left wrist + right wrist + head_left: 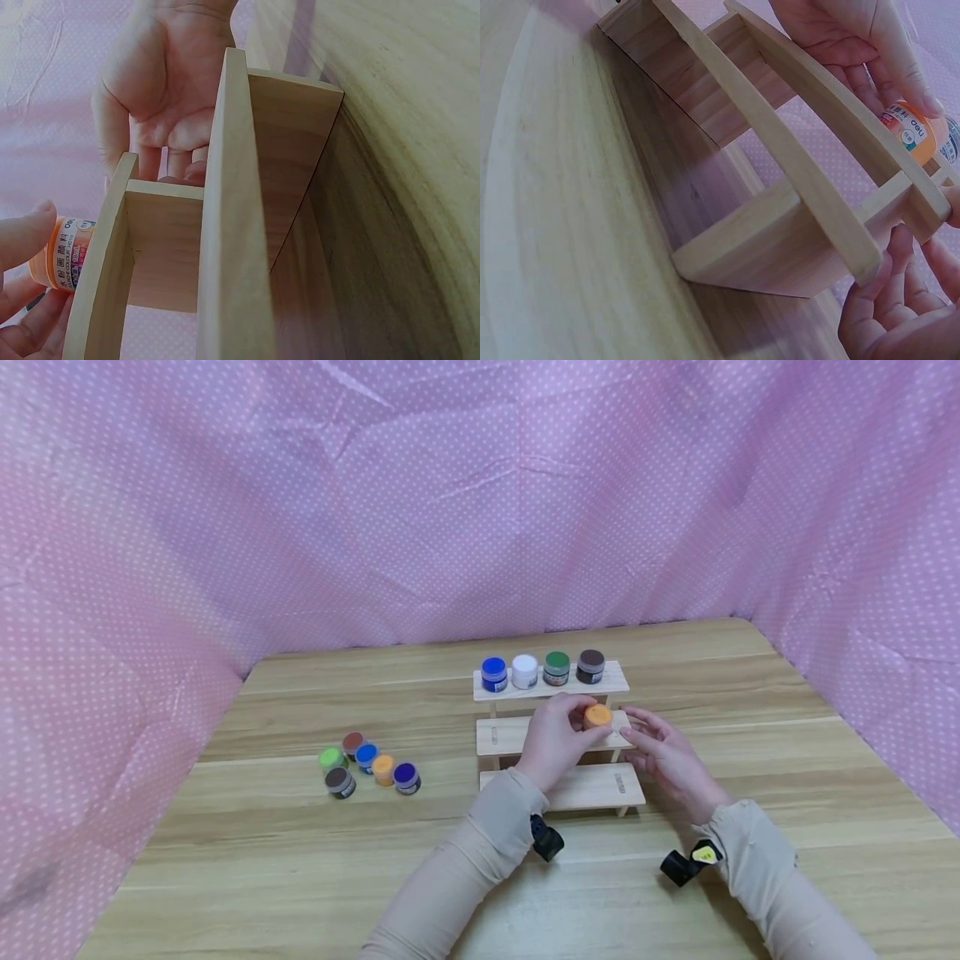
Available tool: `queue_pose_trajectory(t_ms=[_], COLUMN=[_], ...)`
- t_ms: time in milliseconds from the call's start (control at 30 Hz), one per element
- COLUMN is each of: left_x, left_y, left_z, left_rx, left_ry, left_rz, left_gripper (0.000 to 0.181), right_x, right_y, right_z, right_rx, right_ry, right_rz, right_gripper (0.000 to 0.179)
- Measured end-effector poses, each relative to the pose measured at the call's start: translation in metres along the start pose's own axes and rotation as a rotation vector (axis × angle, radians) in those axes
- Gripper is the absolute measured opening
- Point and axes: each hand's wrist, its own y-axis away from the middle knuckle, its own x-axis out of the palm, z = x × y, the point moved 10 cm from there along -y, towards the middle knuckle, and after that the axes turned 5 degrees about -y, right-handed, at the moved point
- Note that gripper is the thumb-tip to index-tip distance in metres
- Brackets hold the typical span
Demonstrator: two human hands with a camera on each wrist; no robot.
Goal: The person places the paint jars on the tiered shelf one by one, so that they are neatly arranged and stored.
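My left hand (pixel 558 735) holds an orange gouache paint jar (pixel 597 717) between thumb and fingers, at the right end of the middle shelf of a small wooden three-step rack (pixel 504 737). In the left wrist view the labelled jar (pixel 67 253) stands right at that shelf's edge. My right hand (pixel 671 764) is at the same end of the rack. The right wrist view shows its fingers (pixel 900 281) curled beneath the end of the middle shelf, with the thumb at the shelf tip.
Blue (pixel 494 674), white (pixel 525 671), green (pixel 557 668) and dark brown (pixel 590 667) jars stand along the top shelf. To the rack's left, several more jars, among them a purple one (pixel 407 778), cluster on the wooden table (pixel 247 852). Pink dotted cloth (pixel 465 527) hangs behind.
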Motion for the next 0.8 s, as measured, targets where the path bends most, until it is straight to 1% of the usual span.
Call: queue_pose_trajectory(t_ms=[133,333,533,667,800], left_x=[-0.0006,0.0010,0.0010,-0.0003,-0.0024], left_y=[-0.0003,-0.0009,-0.0015,-0.0022,-0.0020], left_z=[-0.0011,0.0004,0.0035,0.0041,0.0035], left_rx=[-0.001,0.003,-0.006,-0.002,0.006], left_ry=[-0.019,-0.008,-0.020,-0.021,-0.016], left_rz=[0.005,0.046,0.087,0.091,0.088], left_gripper=[0.035,0.039,0.047,0.048,0.045], right_x=[-0.0004,-0.0004,0.0001,-0.0001,-0.0001], right_y=[-0.0009,-0.0003,-0.0004,-0.0005,-0.0004], right_z=[-0.0003,-0.0002,-0.0004,-0.0008,-0.0008], right_rx=[0.004,0.002,-0.003,0.002,0.006], right_ry=[0.003,0.033,0.044,0.042,0.055], right_rz=[-0.002,0.003,0.003,0.000,0.002], right_gripper=[0.055,0.057,0.060,0.060,0.060])
